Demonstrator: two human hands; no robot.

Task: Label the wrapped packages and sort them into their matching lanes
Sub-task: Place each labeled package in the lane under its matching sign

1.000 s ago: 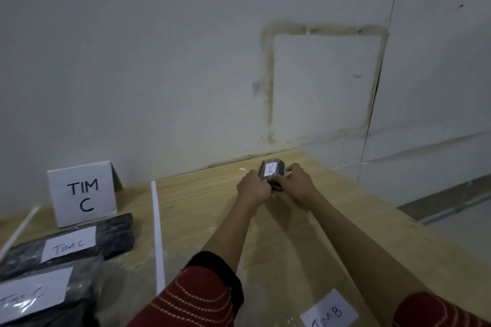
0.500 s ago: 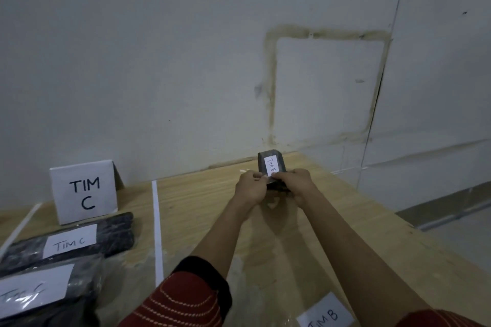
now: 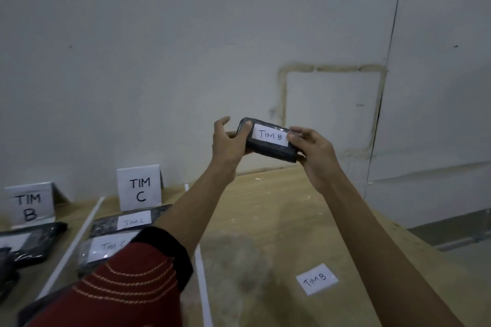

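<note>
A small black wrapped package (image 3: 273, 150) with a white "TIM B" label hangs in the air above the wooden table (image 3: 279, 220), held level between both hands. My left hand (image 3: 229, 142) grips its left end and my right hand (image 3: 310, 147) its right end. Folded cards "TIM B" (image 3: 29, 206) and "TIM C" (image 3: 139, 188) stand at the back left. Two black packages labelled "TIM C" (image 3: 132, 221) (image 3: 109, 247) lie in the C lane. Another black package (image 3: 32, 241) lies in the B lane, its label hard to read.
White strips (image 3: 77, 236) (image 3: 202, 281) divide the table into lanes. A loose "TIM B" label (image 3: 316, 279) lies on the table at the lower right. A white wall rises right behind the table. The table's right edge drops to the floor.
Both hands lifted the package off the table and turned it, so its "TIM B" label now faces me. My view swung left, bringing the "TIM B" card and lane into sight.
</note>
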